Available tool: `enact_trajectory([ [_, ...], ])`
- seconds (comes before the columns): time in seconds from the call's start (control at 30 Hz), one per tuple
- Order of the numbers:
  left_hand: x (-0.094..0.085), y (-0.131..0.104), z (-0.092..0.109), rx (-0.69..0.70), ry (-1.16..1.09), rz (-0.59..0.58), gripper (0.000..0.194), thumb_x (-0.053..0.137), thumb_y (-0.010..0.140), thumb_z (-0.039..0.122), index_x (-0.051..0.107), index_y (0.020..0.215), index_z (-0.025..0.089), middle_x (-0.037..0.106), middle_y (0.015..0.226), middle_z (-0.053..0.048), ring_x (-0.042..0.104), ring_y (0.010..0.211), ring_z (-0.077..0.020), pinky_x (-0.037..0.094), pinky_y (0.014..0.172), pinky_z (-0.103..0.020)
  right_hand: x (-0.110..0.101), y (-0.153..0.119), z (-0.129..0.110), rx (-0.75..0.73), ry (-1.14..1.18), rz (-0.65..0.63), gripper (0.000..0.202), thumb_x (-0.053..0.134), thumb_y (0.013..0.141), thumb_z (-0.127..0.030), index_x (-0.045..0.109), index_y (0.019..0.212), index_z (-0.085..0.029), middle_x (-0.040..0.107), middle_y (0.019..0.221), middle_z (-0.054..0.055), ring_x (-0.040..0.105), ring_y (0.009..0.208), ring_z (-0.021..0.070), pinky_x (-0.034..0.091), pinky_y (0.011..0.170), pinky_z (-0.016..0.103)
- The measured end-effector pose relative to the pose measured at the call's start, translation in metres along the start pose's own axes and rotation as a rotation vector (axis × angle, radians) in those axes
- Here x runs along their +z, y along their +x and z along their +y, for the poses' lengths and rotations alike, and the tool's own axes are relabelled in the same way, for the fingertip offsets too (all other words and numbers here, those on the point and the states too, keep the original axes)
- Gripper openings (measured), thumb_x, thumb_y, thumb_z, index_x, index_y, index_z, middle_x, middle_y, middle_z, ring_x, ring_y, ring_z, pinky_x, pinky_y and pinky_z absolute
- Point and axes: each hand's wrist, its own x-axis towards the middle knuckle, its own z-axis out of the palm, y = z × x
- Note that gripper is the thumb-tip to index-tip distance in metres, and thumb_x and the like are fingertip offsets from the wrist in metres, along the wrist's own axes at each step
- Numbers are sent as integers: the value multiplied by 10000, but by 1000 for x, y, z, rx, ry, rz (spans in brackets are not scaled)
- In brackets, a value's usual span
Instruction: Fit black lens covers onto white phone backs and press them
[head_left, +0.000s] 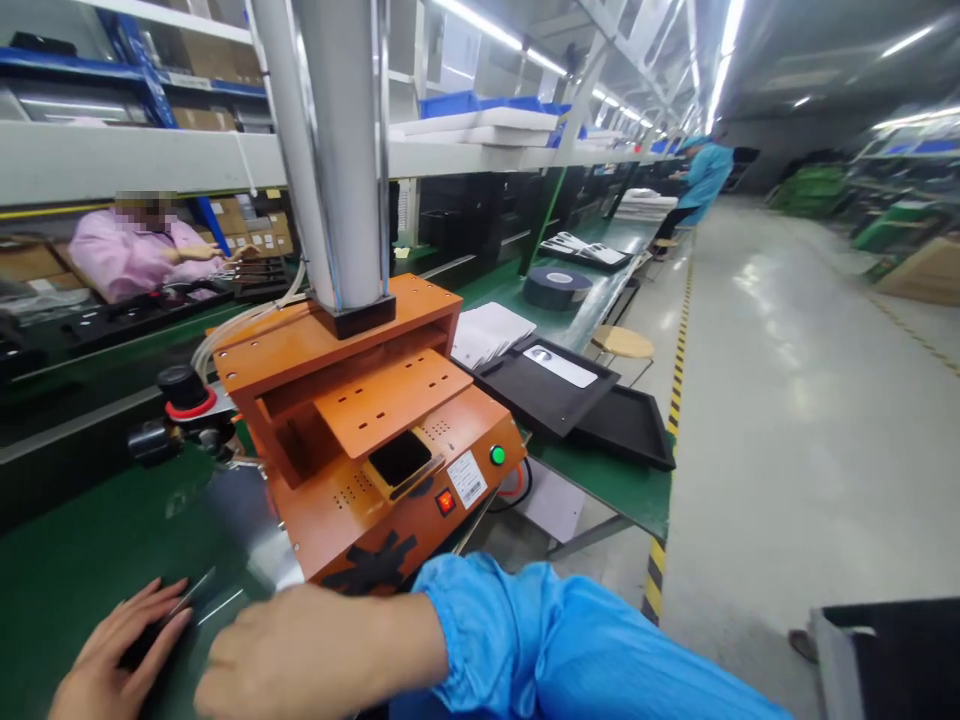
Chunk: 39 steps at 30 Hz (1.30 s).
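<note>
My left hand (124,650) is low at the left over the green bench, its thumb and fingers on either side of a thin, glossy, see-through piece (196,594), whose outline is unclear. Close to its right, my right hand (292,650) is smeared by motion, back of the hand up. Its fingers are bent down out of sight, so what they hold, if anything, is hidden. Just beyond both hands stands an orange press machine (405,470) with a tall grey cylinder (337,150), a lit red switch (445,501) and a green button (497,456).
Black trays (555,385) and white sheets (491,332) lie right of the machine. A black regulator knob (180,385) juts out at its left. Across the bench sits a person in pink (124,250); another in blue (705,180) is farther along. A stool (622,341) stands by the aisle.
</note>
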Motion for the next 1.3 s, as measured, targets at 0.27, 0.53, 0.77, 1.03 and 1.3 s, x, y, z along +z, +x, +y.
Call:
enact_trajectory([
  [0.27,-11,-2,76,-154,-133,-94,306,663,953,554,810,1001,290,792,1202,-53,663,1297,-346,378,1236,-629,3,46,15,433,228,-242,177,562,1088,-237,727,1093,-176,758,1085,68,736,990,250,526,765,351],
  [0.53,-3,-11,81,-224,-138,-113,69,793,952,302,817,1014,318,786,1217,-9,604,1374,-316,220,1269,-634,14,77,12,450,69,-337,230,489,1092,-160,718,1104,-157,701,1137,112,707,1086,285,485,749,347],
  [0.77,-6,-9,85,-259,-146,-152,101,791,939,271,838,1007,329,789,1212,-14,580,1395,-316,182,1288,-629,30,87,7,444,42,-344,242,484,1048,-101,718,1107,-111,698,1137,177,707,1101,276,533,797,326],
  [1.03,-10,-3,83,-249,-131,-152,133,728,926,381,839,991,346,793,1192,-21,598,1382,-329,199,1278,-651,34,91,9,435,119,-291,304,447,1035,-57,723,1160,-60,695,1151,212,722,1082,317,608,849,399],
  [1.3,3,-7,7,-75,-43,0,409,575,789,702,776,736,349,804,1114,-71,725,1076,-466,499,1045,-746,33,105,12,239,98,-216,192,592,1039,-258,780,1000,-260,797,1091,1,693,936,151,595,722,249],
])
